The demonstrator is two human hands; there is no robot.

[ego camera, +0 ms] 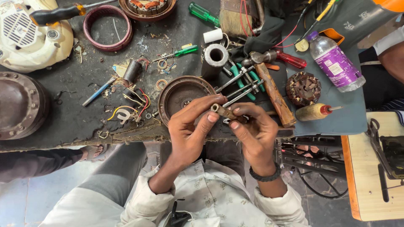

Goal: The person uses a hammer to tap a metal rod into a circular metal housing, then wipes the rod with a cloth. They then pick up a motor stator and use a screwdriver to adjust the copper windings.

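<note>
Both hands are working just above the near edge of a dark, grimy workbench (75, 122), over the person's lap. On the left, the left hand (191, 130) is curling its fingers closed, thumb and fingertips pinching one end of a short metal shaft (223, 112). Beside it, the right hand (254, 132), wearing a dark wristband (265, 175), is gripping the other end of the same shaft with bent fingers, so the shaft is sitting between the two hands, just in front of a round rusty motor cover (183, 94).

Across the bench from left to right, a white motor housing (25, 38) is lying at the far corner, a maroon ring (107, 26) is resting beside it, and a grey metal cylinder (215, 59) is standing upright. Two green-handled screwdrivers are showing, one small (181, 52) and one larger (203, 13). A wooden-handled hammer (271, 88) is lying at a slant, near one brown wound rotor (303, 88). One plastic bottle (334, 63) with a purple label is lying on its side; what it holds I cannot tell. Grey tiled floor (25, 206) is showing below.
</note>
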